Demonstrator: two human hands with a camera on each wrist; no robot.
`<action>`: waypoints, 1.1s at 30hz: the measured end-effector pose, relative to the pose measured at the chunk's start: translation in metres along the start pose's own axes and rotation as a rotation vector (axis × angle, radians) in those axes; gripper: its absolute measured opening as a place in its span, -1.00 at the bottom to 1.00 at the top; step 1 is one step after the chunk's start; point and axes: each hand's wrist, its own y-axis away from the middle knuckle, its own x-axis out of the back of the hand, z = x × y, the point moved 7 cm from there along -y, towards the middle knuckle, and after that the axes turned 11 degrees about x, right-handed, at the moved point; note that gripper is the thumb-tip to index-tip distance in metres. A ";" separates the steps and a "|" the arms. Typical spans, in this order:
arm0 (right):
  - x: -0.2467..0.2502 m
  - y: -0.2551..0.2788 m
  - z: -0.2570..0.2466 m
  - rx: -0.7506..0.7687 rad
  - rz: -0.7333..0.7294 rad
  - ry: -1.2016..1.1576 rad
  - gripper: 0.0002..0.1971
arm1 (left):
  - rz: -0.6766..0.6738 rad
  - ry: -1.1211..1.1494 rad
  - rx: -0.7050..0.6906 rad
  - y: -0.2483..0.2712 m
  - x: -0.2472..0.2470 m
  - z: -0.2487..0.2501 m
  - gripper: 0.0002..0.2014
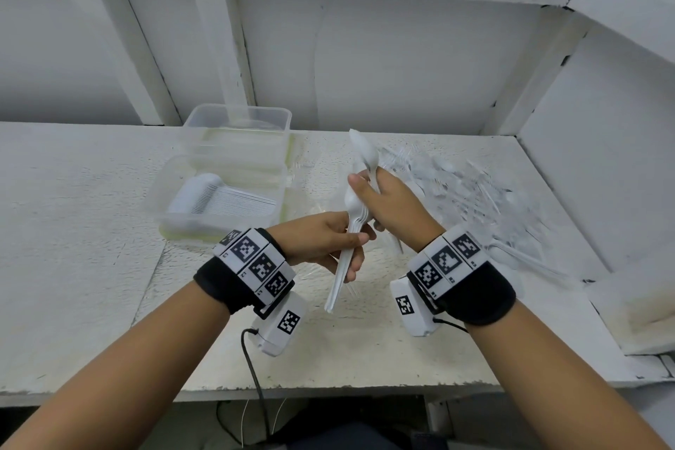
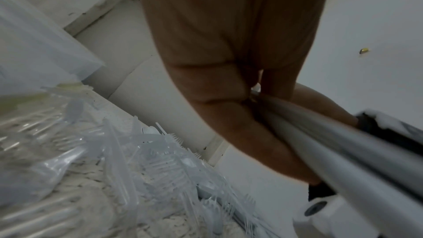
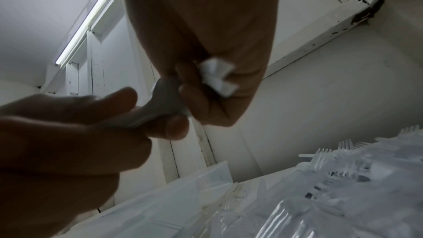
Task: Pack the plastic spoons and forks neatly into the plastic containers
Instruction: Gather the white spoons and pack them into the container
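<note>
A stack of spoons (image 1: pixel 345 259) is gripped by the left hand (image 1: pixel 321 243) above the table (image 1: pixel 91 267). A few spoons (image 1: pixel 363 153) are pinched upright by the right hand (image 1: pixel 392 206). At ten o'clock a container (image 1: pixel 219 194) is seen holding stacked spoons; at two o'clock loose cutlery (image 1: pixel 475 194) is heaped.

Black wristbands (image 1: pixel 233 290) w/ b&w tag blocks; white wrist cams (image 1: pixel 279 327), black cables
</note>
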 end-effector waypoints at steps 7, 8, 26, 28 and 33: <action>0.001 -0.002 0.002 -0.010 0.070 -0.099 -0.84 | 0.114 0.069 0.019 -0.004 0.006 -0.004 -0.79; 0.001 -0.002 0.003 -0.020 0.075 -0.111 -0.84 | 0.112 0.117 0.018 -0.004 0.007 -0.005 -0.76; 0.008 0.004 0.008 0.045 0.234 -0.046 -0.90 | 0.187 0.684 -0.111 -0.010 0.031 -0.020 -0.81; 0.006 0.007 0.010 0.070 0.219 0.028 -0.93 | 0.248 0.758 -0.151 -0.012 0.036 -0.022 -0.81; -0.004 0.010 0.018 0.111 0.254 0.171 -0.84 | 0.290 0.817 -0.184 -0.016 0.034 -0.023 -0.81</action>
